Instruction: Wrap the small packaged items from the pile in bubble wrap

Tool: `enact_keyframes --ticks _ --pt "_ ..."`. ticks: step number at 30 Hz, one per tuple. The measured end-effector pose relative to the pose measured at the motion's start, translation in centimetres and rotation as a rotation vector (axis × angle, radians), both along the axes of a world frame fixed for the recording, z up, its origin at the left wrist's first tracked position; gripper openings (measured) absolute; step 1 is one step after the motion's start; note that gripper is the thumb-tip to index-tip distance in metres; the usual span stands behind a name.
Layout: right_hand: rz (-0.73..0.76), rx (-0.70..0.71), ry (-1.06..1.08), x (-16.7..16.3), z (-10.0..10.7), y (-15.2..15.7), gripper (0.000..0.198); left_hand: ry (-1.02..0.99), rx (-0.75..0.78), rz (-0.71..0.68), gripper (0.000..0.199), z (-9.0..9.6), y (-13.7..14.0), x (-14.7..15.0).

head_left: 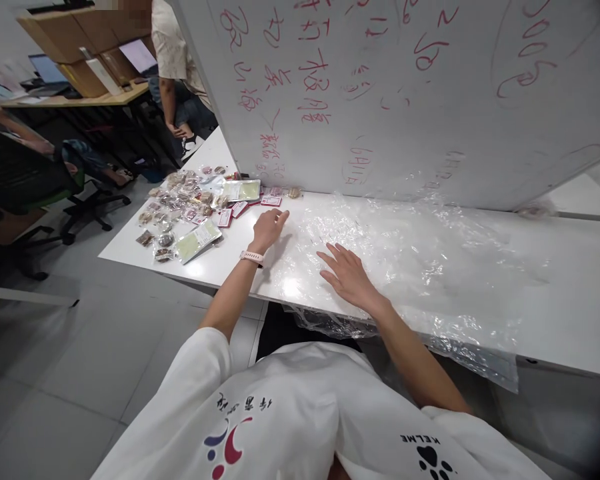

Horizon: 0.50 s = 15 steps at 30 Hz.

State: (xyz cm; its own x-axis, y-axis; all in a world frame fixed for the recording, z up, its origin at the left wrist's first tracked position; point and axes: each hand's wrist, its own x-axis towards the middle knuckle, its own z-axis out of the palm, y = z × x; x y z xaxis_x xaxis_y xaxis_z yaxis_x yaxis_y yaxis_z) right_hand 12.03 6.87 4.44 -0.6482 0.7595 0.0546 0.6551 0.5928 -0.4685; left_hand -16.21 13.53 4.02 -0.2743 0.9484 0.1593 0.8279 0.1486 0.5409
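A large sheet of clear plastic film (410,260) lies crinkled over the white table, and part of it hangs past the front edge. My right hand (349,273) is over the film with its fingers spread, holding nothing. By the film's left edge is my left hand (270,228), its fingers stretched out and nothing in them; a pale pink wristband (251,257) circles that wrist. Left of this hand lie red-and-white cards (225,217), a pale green packet (199,241) and many small wrapped pieces (187,200) in a loose heap.
A whiteboard (405,100) with red writing stands along the table's back edge. The white table (570,300) runs on to the right. Beyond its left end are a seated person (177,73), an office chair (30,180) and a desk (80,99) with screens.
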Motion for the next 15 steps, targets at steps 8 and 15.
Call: enact_keyframes --ticks 8,15 --pt "-0.056 0.146 -0.130 -0.2 -6.7 1.5 0.058 0.243 0.084 0.450 0.036 0.7 -4.0 -11.1" --pt "-0.064 0.162 -0.130 -0.4 -6.4 1.4 0.057 0.279 -0.463 0.257 0.102 1.2 -10.3 -19.8"
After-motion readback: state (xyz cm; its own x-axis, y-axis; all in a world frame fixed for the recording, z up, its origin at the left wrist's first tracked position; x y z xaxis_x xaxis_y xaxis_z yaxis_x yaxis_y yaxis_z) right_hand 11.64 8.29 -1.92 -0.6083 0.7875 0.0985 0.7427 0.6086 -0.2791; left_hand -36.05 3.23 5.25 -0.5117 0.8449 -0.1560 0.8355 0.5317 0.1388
